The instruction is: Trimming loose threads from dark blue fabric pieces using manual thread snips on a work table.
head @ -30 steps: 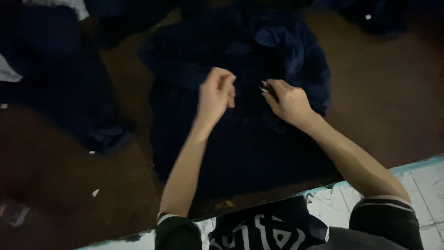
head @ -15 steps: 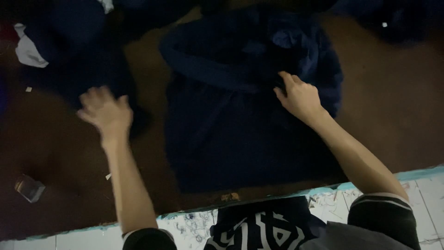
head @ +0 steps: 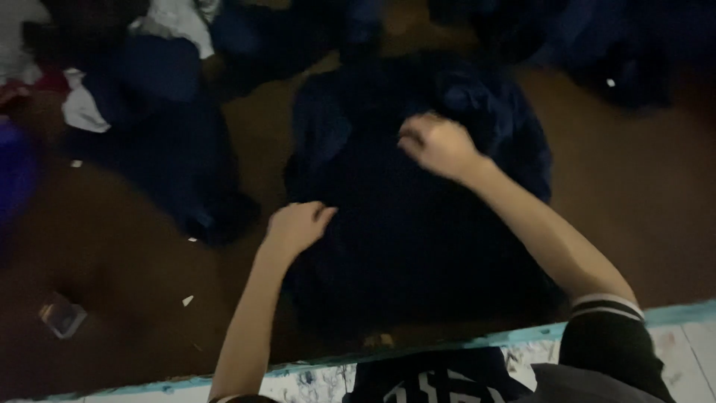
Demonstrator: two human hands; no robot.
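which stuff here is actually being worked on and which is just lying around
In hand: dark blue garment spread on the brown table; left hand on its left edge; right hand closed on its upper part.

Lying about: dark blue clothes pile, white cloth, small flat object, paper scraps.

Light: dim overall, frame blurred, few details resolvable.

Table (head: 656,224): brown top, fills most of the frame. Near edge runs along the bottom, w/ a light blue strip (head: 522,336) from lower left to right.

Floor (head: 693,351): pale tiles w/ dark marks, visible at bottom right and bottom centre below the strip.

Table surface, misc.: dark blue cloth piles (head: 164,127) at upper left and across the top edge; white cloth (head: 82,108) at upper left; small pale scraps (head: 187,300) at lower left; small boxy object (head: 62,316) at far lower left, type not resolvable.

No walls or windows in view.
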